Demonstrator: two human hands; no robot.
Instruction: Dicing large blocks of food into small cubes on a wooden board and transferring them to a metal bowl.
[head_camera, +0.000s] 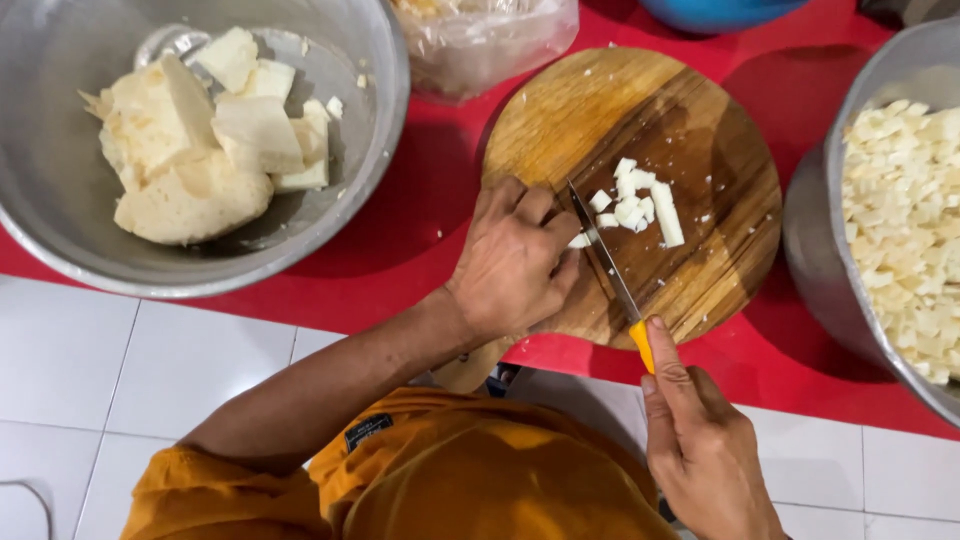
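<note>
Knife (607, 262) in right hand (700, 450) cuts beside left hand (515, 265), mid-board (700, 120).

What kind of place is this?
Likely a kitchen or food-prep spot, worked at floor level: a round wooden cutting board on a red mat over white tiles, with metal bowls of large white chunks and diced pieces.

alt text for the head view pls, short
A right hand holds a yellow-handled knife and cuts pale food on a round wooden board, while the left hand steadies the piece. Steel bowls of large chunks and small cubes flank the board on a red mat.
</note>
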